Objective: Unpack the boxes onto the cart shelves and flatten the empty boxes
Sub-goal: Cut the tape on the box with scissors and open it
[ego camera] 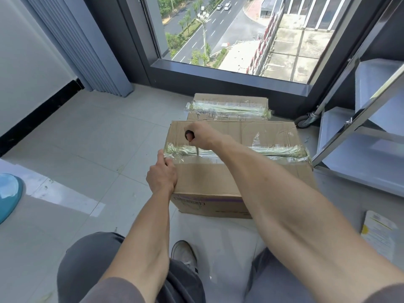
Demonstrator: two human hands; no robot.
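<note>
A closed cardboard box (218, 178) stands on the floor in front of me, its top seam sealed with clear tape (273, 150). My right hand (202, 136) grips a small knife with a dark and red handle (189, 135); its blade points down into the tape near the box's left end. My left hand (161, 176) holds the box's left top edge, thumb up by the tape end. A second taped box (229, 108) sits just behind the first.
A metal cart (358, 136) with grey shelves and a caster wheel (302, 122) stands at the right. A window wall lies beyond the boxes, a blind at the left. Paper sheets (379, 235) lie at right, a blue round object (8, 193) at left. My knees are below.
</note>
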